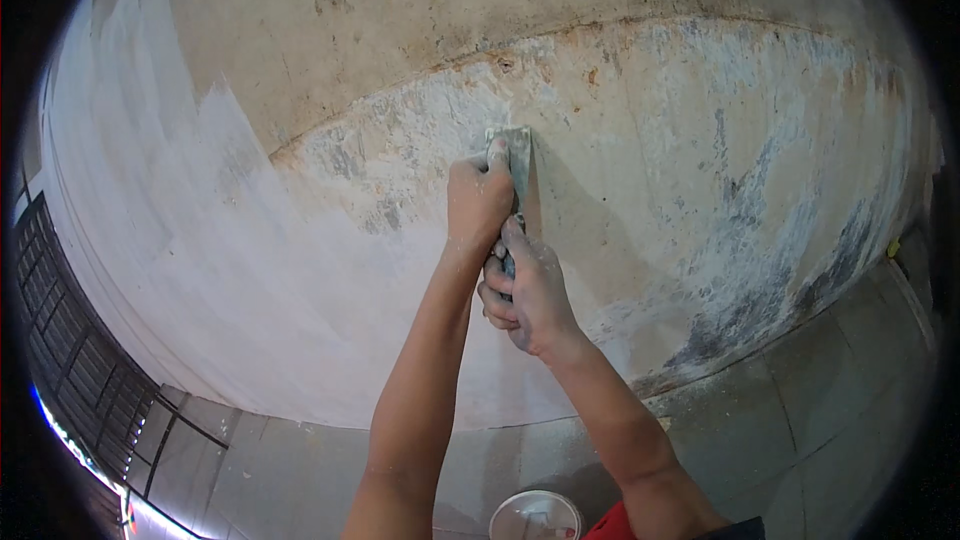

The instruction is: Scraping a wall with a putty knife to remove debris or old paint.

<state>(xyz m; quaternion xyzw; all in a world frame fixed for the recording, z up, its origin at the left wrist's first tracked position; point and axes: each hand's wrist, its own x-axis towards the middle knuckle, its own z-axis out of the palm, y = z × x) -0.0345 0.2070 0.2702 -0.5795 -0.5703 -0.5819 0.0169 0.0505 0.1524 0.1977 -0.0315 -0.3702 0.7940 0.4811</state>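
Observation:
My right hand (536, 292) is closed around the handle of a putty knife (520, 157), its thumb pointing up along it. Higher up, my left hand (480, 199) grips the same tool, with the thumb laid flat on the blade. The blade points upward, its broad edge at the stained, patchy wall (637, 127). White residue marks the fingers of both hands. To the left and below, a smooth coat of white plaster or paint (300, 315) covers the wall. A rusty brown line arcs across the wall above the blade.
A round white bucket (535, 516) stands on the grey tiled floor (787, 405) below my arms. At the far left is a dark metal grille (75, 330). Dark, flaking patches (720, 330) run along the wall's lower right. Something red shows beside the bucket.

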